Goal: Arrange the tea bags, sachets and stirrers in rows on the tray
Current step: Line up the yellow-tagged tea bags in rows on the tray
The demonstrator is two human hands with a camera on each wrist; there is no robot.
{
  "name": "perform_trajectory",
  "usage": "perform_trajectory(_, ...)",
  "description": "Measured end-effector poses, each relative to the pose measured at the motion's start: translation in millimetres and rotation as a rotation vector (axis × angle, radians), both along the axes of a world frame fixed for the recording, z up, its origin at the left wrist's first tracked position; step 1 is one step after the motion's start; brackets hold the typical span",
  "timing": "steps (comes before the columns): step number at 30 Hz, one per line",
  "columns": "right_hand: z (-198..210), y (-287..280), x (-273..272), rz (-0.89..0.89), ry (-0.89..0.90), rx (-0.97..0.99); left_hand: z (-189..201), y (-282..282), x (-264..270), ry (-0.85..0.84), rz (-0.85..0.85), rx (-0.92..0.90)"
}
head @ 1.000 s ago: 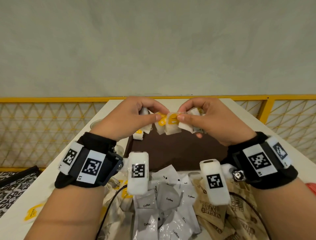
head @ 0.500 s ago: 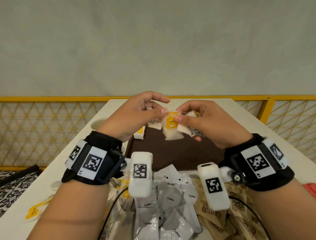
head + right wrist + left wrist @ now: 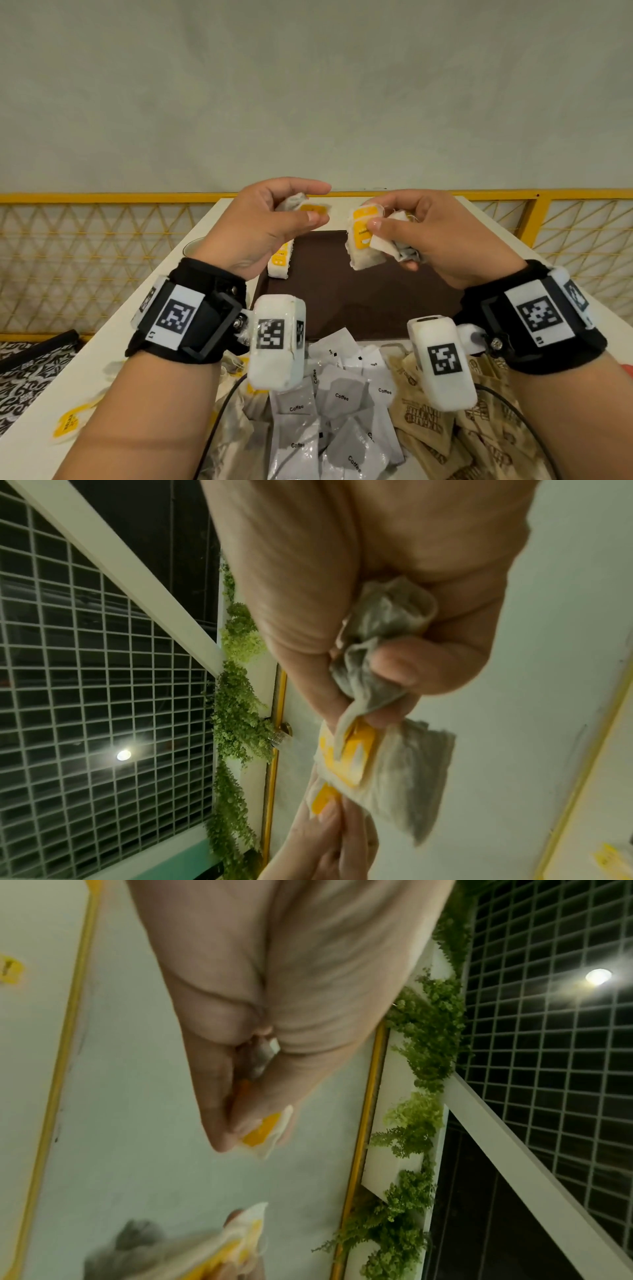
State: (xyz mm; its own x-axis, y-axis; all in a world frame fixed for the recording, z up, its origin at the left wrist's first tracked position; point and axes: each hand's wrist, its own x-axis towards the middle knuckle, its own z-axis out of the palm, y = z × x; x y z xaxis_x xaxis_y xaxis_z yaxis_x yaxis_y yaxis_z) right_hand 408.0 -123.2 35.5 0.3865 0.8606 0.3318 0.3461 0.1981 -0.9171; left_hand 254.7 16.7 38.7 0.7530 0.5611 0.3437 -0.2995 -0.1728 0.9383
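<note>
Tray (image 3: 359, 301): brown | white table (image 3: 154, 308) | yellow lattice railing (image 3: 85, 240) | grey wall (image 3: 308, 85)

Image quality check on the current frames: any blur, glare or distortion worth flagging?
Head view: sharp and evenly lit, wide-angle bowing at the edges, coffee sachets legible. Left wrist view: left hand soft with motion blur, lamp flaring at right. Right wrist view: tea bags in the right hand fairly crisp, another lamp glaring at left.
</note>
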Motion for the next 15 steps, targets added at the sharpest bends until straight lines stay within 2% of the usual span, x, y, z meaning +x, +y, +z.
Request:
perform_trajectory(4,-1.1,1.6,-4.0,0.080,0.086,0.007,-0.2,-2.0,4.2,-0.080,-0.056,-0.152)
perform_trajectory(7,-2.5,3.8,-7.6,0.109,0.115,0.030,-1.4,-5.6,9.6,-0.092,-0.110,-0.191)
perform_trajectory(12,-3.3,5.7,-11.2,0.019,0.081,0.075,-7.0,-14.1,18.3,-0.067,-0.070,-0.139)
perform_trajectory(15,-3.5,4.9,-7.5,-0.033,0.020,0.068,-8.5,-13.5,19.8,0.021,-0.043,-0.048)
